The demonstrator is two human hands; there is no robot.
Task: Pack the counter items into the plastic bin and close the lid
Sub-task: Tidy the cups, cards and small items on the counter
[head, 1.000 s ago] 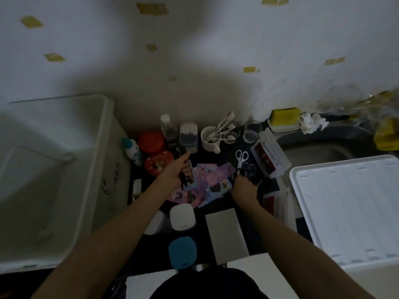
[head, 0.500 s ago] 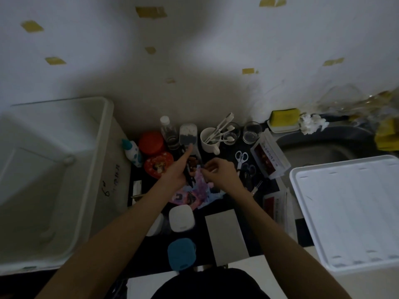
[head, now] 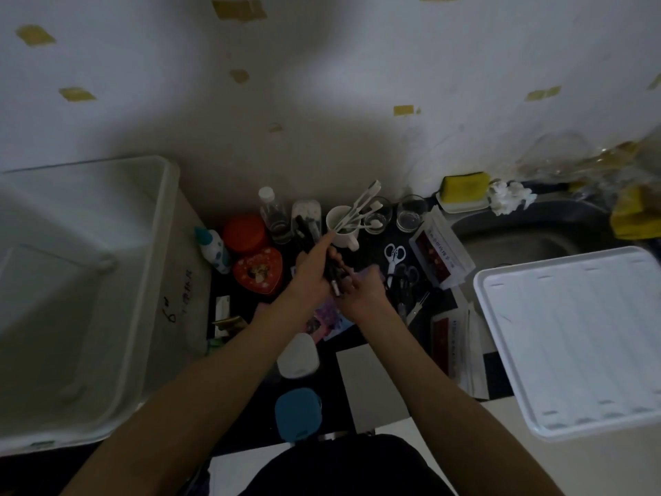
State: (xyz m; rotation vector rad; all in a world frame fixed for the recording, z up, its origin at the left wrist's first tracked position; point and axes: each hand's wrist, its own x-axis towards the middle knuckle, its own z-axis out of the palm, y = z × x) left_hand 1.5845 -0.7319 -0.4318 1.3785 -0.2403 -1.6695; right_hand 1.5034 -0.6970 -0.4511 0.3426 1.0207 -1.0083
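Note:
The open translucent plastic bin [head: 107, 281] stands at the left, and nothing shows inside it. Its white lid [head: 579, 338] lies at the right, partly over the sink. My left hand [head: 313, 272] grips a bundle of dark pens [head: 334, 281] above the counter's middle. My right hand [head: 363, 289] meets it from the right, fingers curled at the bundle's lower end. Colourful cards [head: 329, 318] lie on the dark counter under both wrists, partly hidden.
Behind the hands are a red round tin [head: 245, 232], a heart tin [head: 257, 272], a glue bottle [head: 213, 248], a clear bottle [head: 273, 216], a mug of toothbrushes [head: 341, 229] and glasses [head: 411, 211]. Scissors [head: 393, 255] and packets [head: 443, 254] lie right. White [head: 298, 356] and blue [head: 297, 409] cases sit near me.
My right hand left the scissors, swung left over the cards and now joins my left hand at the pens. The left hand lifted slightly toward the mug.

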